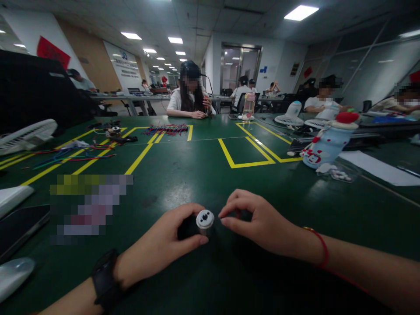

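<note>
A small metal cylinder (205, 220), perhaps a motor, stands upright on the green table in front of me. Its pale round top has a dark centre and small dark holes. My left hand (164, 236) is closed around its left side, thumb at the near side and fingers behind. Just to the right of the cylinder, apart from it, my right hand (257, 218) has thumb and index finger pinched together. Whatever lies between those fingertips, if anything, is too small to make out.
Coloured wires (75, 153) lie at the left, and a wire bundle (169, 129) farther back. Yellow tape (252, 165) marks the green table (183, 188). To the right stand a blue bottle (331, 144) and a paper sheet (380, 168). Across the table sits a person (188, 96).
</note>
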A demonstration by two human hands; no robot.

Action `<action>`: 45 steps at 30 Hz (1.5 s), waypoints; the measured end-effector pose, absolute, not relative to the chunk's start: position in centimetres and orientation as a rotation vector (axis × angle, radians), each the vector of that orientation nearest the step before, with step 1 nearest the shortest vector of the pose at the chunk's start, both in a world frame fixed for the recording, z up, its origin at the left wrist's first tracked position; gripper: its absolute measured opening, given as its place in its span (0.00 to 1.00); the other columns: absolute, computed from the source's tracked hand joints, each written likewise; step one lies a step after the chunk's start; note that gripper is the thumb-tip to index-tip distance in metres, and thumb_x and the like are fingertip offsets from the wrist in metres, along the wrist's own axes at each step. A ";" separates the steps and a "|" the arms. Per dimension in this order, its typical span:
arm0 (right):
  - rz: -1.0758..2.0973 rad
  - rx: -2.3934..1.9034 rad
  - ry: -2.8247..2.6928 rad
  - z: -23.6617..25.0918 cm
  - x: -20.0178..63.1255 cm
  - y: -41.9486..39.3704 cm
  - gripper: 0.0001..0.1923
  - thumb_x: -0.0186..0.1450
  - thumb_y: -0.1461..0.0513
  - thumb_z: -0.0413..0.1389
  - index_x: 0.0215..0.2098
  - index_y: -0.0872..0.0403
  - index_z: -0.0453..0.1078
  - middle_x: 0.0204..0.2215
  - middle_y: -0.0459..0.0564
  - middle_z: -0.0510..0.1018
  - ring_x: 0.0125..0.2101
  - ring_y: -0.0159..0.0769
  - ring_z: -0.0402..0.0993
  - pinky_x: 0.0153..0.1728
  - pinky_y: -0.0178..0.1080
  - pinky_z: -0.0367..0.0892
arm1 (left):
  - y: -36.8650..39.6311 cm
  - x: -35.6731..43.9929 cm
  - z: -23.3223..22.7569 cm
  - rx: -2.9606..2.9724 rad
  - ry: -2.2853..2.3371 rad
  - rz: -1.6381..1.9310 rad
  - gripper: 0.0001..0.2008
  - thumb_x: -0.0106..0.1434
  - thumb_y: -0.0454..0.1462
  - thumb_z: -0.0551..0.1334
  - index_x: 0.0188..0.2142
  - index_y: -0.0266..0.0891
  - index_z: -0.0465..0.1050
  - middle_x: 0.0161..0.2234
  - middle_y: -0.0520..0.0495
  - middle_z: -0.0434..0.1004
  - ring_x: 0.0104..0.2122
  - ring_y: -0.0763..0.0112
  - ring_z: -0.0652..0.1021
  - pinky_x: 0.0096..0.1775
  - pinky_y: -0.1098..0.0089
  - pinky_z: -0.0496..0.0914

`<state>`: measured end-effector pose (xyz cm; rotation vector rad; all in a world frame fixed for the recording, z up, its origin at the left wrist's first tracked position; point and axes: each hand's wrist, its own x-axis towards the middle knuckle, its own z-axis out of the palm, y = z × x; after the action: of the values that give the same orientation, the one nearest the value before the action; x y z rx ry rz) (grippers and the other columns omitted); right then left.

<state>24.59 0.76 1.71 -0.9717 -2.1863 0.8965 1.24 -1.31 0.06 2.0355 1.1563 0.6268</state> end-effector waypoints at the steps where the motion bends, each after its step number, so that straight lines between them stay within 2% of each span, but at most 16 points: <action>1: 0.911 -1.011 -2.218 1.2 25.0 0.6 0.05 0.61 0.63 0.59 0.36 0.52 0.76 0.35 0.47 0.72 0.31 0.30 0.68 0.31 0.34 0.63 | -1.3 1.2 0.1 2.033 1.158 0.624 0.15 0.61 0.37 0.65 0.47 0.48 0.68 0.44 0.53 0.74 0.43 0.64 0.74 0.45 0.64 0.69; 7: 0.782 -1.058 -2.339 -0.6 25.7 0.4 0.05 0.60 0.62 0.60 0.35 0.50 0.77 0.34 0.46 0.74 0.36 0.34 0.69 0.39 0.39 0.61 | -1.5 1.1 -0.2 2.033 1.198 0.650 0.18 0.60 0.39 0.65 0.50 0.49 0.67 0.47 0.52 0.74 0.46 0.63 0.73 0.48 0.63 0.68; 16: 0.779 -1.061 -2.344 -0.6 25.3 0.6 0.06 0.61 0.62 0.59 0.37 0.50 0.77 0.35 0.46 0.74 0.36 0.34 0.69 0.38 0.38 0.61 | -1.3 1.0 -0.4 2.046 1.204 0.630 0.18 0.60 0.39 0.65 0.49 0.52 0.66 0.46 0.55 0.74 0.46 0.64 0.73 0.47 0.65 0.68; 20: 0.840 -1.066 -2.301 -0.3 25.4 0.5 0.08 0.60 0.62 0.60 0.39 0.50 0.76 0.35 0.47 0.73 0.35 0.33 0.69 0.36 0.37 0.62 | -1.4 1.0 -0.1 2.046 1.201 0.620 0.17 0.61 0.39 0.64 0.49 0.51 0.67 0.46 0.53 0.74 0.45 0.63 0.74 0.47 0.64 0.69; 22: 0.936 -1.085 -2.209 0.0 25.7 0.5 0.09 0.60 0.61 0.60 0.40 0.51 0.75 0.34 0.47 0.73 0.32 0.32 0.68 0.32 0.36 0.63 | -1.5 1.0 0.0 2.042 1.200 0.614 0.17 0.61 0.39 0.64 0.49 0.50 0.67 0.46 0.52 0.74 0.45 0.62 0.74 0.47 0.63 0.69; 25: 1.111 -1.144 -1.907 0.2 26.2 1.0 0.08 0.62 0.58 0.58 0.37 0.53 0.74 0.31 0.46 0.74 0.30 0.32 0.68 0.30 0.35 0.63 | -1.6 0.9 -0.1 2.044 1.206 0.613 0.18 0.61 0.39 0.64 0.50 0.50 0.66 0.47 0.51 0.73 0.46 0.61 0.74 0.48 0.62 0.69; 31: 1.267 -1.152 -1.372 -0.5 27.0 2.8 0.11 0.60 0.55 0.60 0.34 0.56 0.71 0.22 0.42 0.68 0.22 0.28 0.62 0.24 0.34 0.58 | -1.5 0.8 -0.3 2.051 1.205 0.596 0.18 0.62 0.39 0.64 0.51 0.53 0.65 0.48 0.55 0.72 0.47 0.64 0.73 0.48 0.66 0.68; 35: 1.215 -1.154 -1.634 -0.2 26.8 2.3 0.09 0.62 0.57 0.58 0.34 0.55 0.71 0.24 0.44 0.71 0.25 0.29 0.65 0.26 0.34 0.60 | -1.4 0.9 0.0 2.055 1.191 0.587 0.17 0.62 0.39 0.64 0.50 0.52 0.65 0.47 0.55 0.73 0.45 0.65 0.74 0.46 0.67 0.68; 40: 0.889 -1.072 -2.215 0.1 26.1 0.8 0.05 0.62 0.61 0.57 0.34 0.54 0.74 0.30 0.47 0.73 0.29 0.31 0.67 0.28 0.35 0.61 | -1.5 1.0 0.0 2.068 1.199 0.614 0.16 0.61 0.38 0.64 0.48 0.51 0.66 0.45 0.54 0.74 0.43 0.65 0.74 0.45 0.67 0.68; 45: 0.615 -1.010 -2.456 -0.4 25.4 0.7 0.08 0.59 0.61 0.60 0.38 0.51 0.75 0.32 0.46 0.73 0.31 0.33 0.68 0.34 0.38 0.60 | -1.6 1.1 -0.1 2.066 1.209 0.619 0.16 0.61 0.37 0.64 0.48 0.51 0.66 0.44 0.55 0.74 0.42 0.66 0.74 0.44 0.68 0.68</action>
<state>25.37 0.67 -0.36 -1.0104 -2.4556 0.6149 1.06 -1.60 -0.10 2.0665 1.2089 0.6187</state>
